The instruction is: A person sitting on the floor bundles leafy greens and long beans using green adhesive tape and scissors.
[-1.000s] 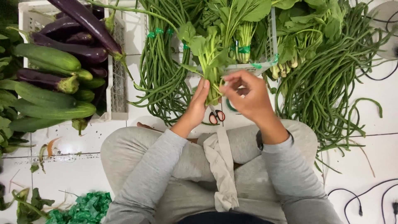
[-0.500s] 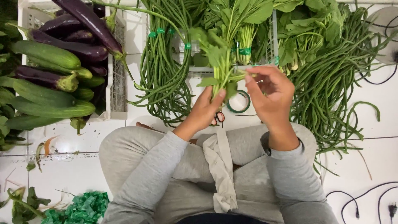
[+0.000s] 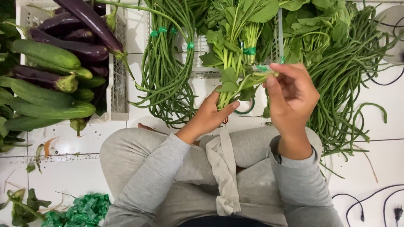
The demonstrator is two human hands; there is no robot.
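My left hand [image 3: 210, 115] grips the stems of a small bunch of leafy greens [image 3: 229, 80], held upright over my lap. My right hand [image 3: 292, 94] is raised just right of the bunch, fingers pinched on a strip of green tape [image 3: 264, 69] that runs across the stems. A tape roll [image 3: 244, 110] lies on the tiled floor behind the bunch, mostly hidden by it. Red-handled scissors show as a sliver under my left thumb.
Bundles of long green beans [image 3: 168, 67] lie left of the bunch and more [image 3: 349, 84] to the right. A white crate [image 3: 115, 84] at left holds purple eggplants [image 3: 84, 21] and cucumbers [image 3: 46, 54]. Green tape scraps [image 3: 78, 210] lie bottom left; black cables [image 3: 370, 201] bottom right.
My right hand has lifted and shifted right, drawing the tape across the stems. The left hand keeps its hold on the greens, now slightly lower.
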